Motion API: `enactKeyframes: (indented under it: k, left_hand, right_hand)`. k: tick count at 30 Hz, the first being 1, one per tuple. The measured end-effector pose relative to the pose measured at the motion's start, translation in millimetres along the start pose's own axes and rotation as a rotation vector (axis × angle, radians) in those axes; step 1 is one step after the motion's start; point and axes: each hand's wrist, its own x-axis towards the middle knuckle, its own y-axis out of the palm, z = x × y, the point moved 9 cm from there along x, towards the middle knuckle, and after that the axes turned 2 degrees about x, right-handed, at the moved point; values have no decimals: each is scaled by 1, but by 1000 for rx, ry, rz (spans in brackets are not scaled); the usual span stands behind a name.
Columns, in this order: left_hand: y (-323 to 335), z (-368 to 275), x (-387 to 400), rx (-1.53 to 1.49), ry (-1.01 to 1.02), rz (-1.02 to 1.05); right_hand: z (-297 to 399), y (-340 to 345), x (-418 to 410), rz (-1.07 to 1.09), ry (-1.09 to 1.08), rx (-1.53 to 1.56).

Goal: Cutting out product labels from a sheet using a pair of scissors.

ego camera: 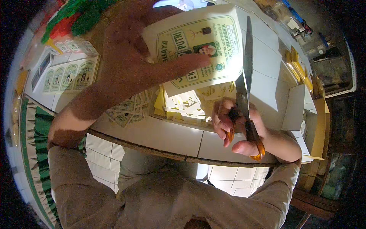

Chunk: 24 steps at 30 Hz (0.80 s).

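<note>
My left hand (137, 57) holds up a printed paper label (223, 37), its thumb lying across the front. My right hand (243, 126) grips a pair of scissors (243, 97) by the amber handles, the blades pointing up and parted at the label's right edge. Whether the paper lies between the blades I cannot tell. Below the label, a container (171, 116) holds paper offcuts (188, 103). Several cut labels (124, 116) lie in a loose heap to its left. Farther left rest uncut label sheets (68, 75), printed in rows.
A lit screen (186, 4) stands at the far edge. Open cardboard boxes (297, 111) and yellow packets (298, 68) are at the right, near a plastic basket (340, 91). Green and red items (68, 24) lie at the upper left. The tiled table's front edge (183, 157) is close to my body.
</note>
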Motion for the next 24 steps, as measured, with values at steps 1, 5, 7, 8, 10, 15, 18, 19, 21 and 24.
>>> enactKeyframes:
  k: [1,5,7,8,10,15,18,19,21,24]
  left_hand:
    - [-3,0,4,-126,-59,-105]
    - [1,5,-2,-12,273,168]
    - [-7,5,-4,-74,360,47]
    - [-11,5,0,-72,360,44]
    - [4,0,3,-4,415,303]
    - [5,0,-1,-170,319,167]
    - [-2,4,3,-216,326,163]
    - [4,2,2,-118,360,259]
    - [2,0,0,-87,320,193]
    - [-1,1,-1,-34,207,155]
  right_hand:
    - [-1,-1,0,17,-2,-26]
    - [0,2,-1,14,16,-9]
    - [-3,2,-2,31,39,-19]
    - [-5,3,-2,47,60,-28]
    - [-1,2,-1,42,37,-41]
    - [-3,1,-1,54,32,-69]
    - [6,5,-2,90,-156,-159]
    - [6,4,-2,57,-155,-114]
    - [5,2,-4,27,-154,-70]
    - [0,2,-5,45,-97,-110]
